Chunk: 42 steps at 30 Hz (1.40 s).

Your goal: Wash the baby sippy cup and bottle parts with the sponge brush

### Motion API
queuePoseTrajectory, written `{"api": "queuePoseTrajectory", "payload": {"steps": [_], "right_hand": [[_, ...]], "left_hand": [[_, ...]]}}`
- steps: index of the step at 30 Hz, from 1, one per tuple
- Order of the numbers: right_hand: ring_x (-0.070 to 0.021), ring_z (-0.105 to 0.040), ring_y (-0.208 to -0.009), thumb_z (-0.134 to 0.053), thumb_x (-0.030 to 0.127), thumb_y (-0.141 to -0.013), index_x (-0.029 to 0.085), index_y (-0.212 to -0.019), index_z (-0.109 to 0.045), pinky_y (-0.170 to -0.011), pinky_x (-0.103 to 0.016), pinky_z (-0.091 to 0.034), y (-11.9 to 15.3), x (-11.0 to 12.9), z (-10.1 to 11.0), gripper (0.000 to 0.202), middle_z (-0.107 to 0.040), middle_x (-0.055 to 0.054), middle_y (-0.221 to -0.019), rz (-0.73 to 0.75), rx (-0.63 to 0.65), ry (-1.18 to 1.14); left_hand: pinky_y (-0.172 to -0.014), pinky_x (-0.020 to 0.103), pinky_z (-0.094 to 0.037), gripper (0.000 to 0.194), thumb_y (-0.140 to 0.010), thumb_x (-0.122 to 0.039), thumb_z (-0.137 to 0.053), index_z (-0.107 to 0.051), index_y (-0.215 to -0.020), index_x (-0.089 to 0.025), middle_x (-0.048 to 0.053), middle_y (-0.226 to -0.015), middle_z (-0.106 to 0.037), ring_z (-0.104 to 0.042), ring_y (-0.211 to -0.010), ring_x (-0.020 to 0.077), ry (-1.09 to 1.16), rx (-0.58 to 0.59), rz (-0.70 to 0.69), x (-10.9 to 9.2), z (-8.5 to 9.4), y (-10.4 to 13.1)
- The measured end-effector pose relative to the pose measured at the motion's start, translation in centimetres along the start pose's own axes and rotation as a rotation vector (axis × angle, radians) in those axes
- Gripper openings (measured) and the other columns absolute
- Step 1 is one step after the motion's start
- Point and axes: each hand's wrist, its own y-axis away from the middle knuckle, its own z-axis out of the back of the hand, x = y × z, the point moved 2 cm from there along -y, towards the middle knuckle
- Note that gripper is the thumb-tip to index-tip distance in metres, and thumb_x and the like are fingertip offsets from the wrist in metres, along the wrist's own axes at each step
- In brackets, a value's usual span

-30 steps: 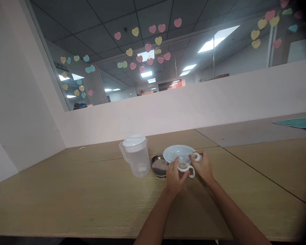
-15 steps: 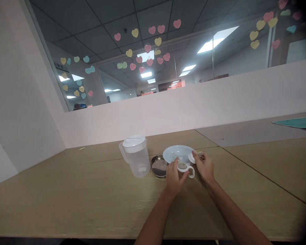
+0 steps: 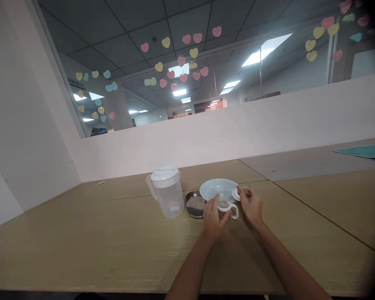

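Note:
My left hand [image 3: 213, 218] is wrapped around a small clear bottle [image 3: 223, 203] with a white collar and a curved white handle at its right side. The bottle's round mouth is uncovered and faces up. Pinched in the fingers of my right hand [image 3: 252, 206] is a white bottle cap [image 3: 236, 194], held just right of the bottle and apart from it. Behind both hands lies a pale blue plate [image 3: 217, 182] with something small and clear on it, too indistinct to name. My hand hides most of the bottle's body.
A translucent pitcher [image 3: 170, 198] with a white lid and handle stands left of my hands. Between it and my left hand sits a shallow round metal dish [image 3: 195, 206]. A teal cloth [image 3: 365, 150] lies at the far right of the wooden table [image 3: 118, 246]. A low wall and window rise behind.
Very little differs. The cap in my right hand has shifted slightly to the right; my left hand keeps its hold on the bottle.

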Motion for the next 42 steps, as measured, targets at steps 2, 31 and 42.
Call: {"api": "queuePoseTrajectory", "payload": {"steps": [2, 31, 42], "right_hand": [[-0.0162, -0.053, -0.059, -0.049, 0.057, -0.078, 0.018, -0.07, -0.055, -0.06, -0.026, -0.038, 0.0, -0.1, 0.0, 0.041, -0.064, -0.004, -0.067, 0.008, -0.019, 0.0], [-0.0218, -0.057, -0.069, -0.026, 0.061, -0.086, 0.017, -0.104, -0.06, -0.062, -0.028, -0.032, 0.1, 0.4, 0.2, 0.059, -0.066, -0.006, -0.07, -0.026, -0.027, 0.234], [-0.0221, -0.057, -0.07, -0.019, 0.056, -0.089, 0.02, -0.085, -0.07, -0.061, -0.03, -0.035, -1.0, -0.1, -1.0, 0.063, -0.067, -0.01, -0.077, 0.087, 0.174, 0.394]], "left_hand": [[-0.098, 0.044, -0.038, 0.058, -0.085, -0.047, -0.05, -0.037, -0.133, -0.016, 0.013, -0.126, -0.053, -0.048, -0.116, 0.0268, 0.002, -0.001, -0.003, -0.1, 0.1, 0.0], [-0.1, 0.044, -0.036, 0.061, -0.086, -0.046, -0.049, -0.032, -0.136, -0.015, 0.014, -0.128, -0.05, -0.046, -0.118, 0.0253, -0.024, -0.005, -0.006, -0.1, 0.0, 0.0], [-0.099, 0.045, -0.034, 0.062, -0.086, -0.049, -0.048, -0.032, -0.136, -0.016, 0.012, -0.125, -0.052, -0.045, -0.115, 0.0261, -0.057, 0.015, 0.028, -0.8, 0.5, -0.1]]}}
